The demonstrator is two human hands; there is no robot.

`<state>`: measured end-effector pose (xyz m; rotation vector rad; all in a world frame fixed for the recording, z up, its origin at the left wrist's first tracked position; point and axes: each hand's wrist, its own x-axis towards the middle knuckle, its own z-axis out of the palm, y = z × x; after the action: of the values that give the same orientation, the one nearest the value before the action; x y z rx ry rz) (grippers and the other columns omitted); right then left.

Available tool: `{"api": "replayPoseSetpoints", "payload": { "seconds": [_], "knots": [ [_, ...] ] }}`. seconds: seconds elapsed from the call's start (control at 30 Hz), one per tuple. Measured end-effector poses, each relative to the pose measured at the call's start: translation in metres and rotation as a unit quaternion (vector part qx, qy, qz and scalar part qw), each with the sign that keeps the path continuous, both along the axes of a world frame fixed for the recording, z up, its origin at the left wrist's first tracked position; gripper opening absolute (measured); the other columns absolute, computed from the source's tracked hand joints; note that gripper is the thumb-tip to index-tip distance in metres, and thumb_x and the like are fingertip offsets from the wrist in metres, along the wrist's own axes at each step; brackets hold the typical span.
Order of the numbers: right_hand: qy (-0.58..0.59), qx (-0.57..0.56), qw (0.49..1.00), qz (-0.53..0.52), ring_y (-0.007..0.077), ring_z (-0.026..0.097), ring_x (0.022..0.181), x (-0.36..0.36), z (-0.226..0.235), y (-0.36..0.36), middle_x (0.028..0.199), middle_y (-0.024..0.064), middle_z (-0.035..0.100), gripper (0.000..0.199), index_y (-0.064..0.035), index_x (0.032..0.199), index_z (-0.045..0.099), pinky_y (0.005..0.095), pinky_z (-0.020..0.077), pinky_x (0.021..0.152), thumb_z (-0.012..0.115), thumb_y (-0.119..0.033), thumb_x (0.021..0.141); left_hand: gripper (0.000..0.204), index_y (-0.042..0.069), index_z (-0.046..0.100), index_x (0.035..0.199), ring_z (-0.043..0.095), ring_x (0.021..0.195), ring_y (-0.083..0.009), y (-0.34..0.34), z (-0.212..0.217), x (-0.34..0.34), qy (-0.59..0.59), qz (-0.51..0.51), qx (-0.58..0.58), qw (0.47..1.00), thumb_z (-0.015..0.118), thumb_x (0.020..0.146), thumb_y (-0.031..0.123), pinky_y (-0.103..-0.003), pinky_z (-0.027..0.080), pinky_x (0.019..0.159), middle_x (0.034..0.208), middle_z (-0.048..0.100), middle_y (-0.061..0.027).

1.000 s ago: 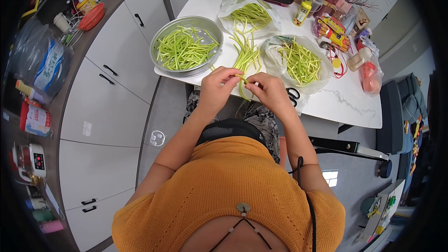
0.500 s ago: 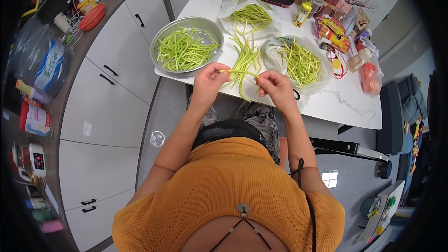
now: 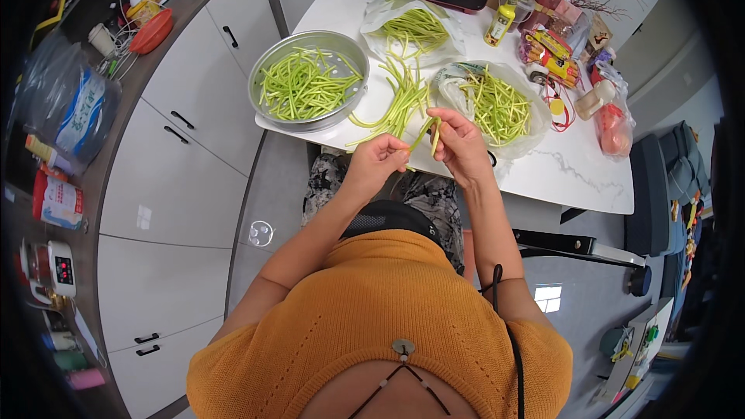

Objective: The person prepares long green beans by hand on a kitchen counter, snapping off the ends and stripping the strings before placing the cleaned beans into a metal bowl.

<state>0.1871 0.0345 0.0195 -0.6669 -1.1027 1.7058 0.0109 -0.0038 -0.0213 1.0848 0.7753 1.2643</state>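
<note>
Green stem (image 3: 420, 137) is up over the front edge of the white table (image 3: 574, 167), between both hands. I'm logging from the remote feed: half a second ago it was stretched nearly level, hands apart. Now left hand (image 3: 374, 161) has dropped and moved right, right hand (image 3: 464, 151) is a bit higher and closer in, and the stem slants steeply between them. Left thumb and fingertips are pinched on the lower end; right thumb and index are clasped on the upper part, where a second strip shows. Bent over or snapped apart? I can't tell at this size.

Loose pile (image 3: 400, 105) changed too: ends now fan leftward along the front edge, toward the metal pan (image 3: 318, 120) at the table's left corner. Pan already holds short pieces (image 3: 306, 85); more short stems (image 3: 500, 105) fill the right bag (image 3: 542, 120), set back from the front edge. Rear bag (image 3: 452, 45), toward the back edge, has uncounted stems.

For the work, I'd judge this one stem as mid-handling, not yet put down. Scissors (image 3: 492, 158) mostly hidden behind right hand, unheld.
</note>
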Motion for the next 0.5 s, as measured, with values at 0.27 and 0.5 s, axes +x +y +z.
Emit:
{"api": "replayPoseSetpoints", "payload": {
  "seconds": [0.27, 0.5],
  "knots": [
    [-0.111, 0.048, 0.992, -0.028, 0.0049, 0.052, 0.067, -0.0006, 0.0082, -0.0019, 0.079, -0.0004, 0.057, 0.026, -0.0036, 0.11, 0.062, 0.0179, 0.0442, 0.054, 0.06, -0.013, 0.086, 0.009, 0.0, 0.057, 0.093, 0.055, 0.072, -0.008, -0.0009, -0.0005, -0.0011, 0.016, 0.029, 0.009, 0.999, 0.059, 0.085, 0.004, -0.02, 0.046, 0.068, 0.083, 0.06, -0.0033],
    [-0.113, 0.075, 0.99, -0.049, 0.0058, 0.052, 0.071, 0.0003, 0.0037, -0.0031, 0.097, 0.0038, 0.061, 0.023, -0.0019, 0.107, 0.063, 0.0181, 0.0447, 0.056, 0.058, -0.009, 0.086, 0.009, 0.0, 0.057, 0.093, 0.056, 0.072, -0.0081, 0.0001, -0.0033, -0.0004, 0.014, 0.026, 0.005, 1.0, 0.059, 0.084, 0.003, -0.02, 0.046, 0.069, 0.083, 0.06, -0.0031]
  ]
}}
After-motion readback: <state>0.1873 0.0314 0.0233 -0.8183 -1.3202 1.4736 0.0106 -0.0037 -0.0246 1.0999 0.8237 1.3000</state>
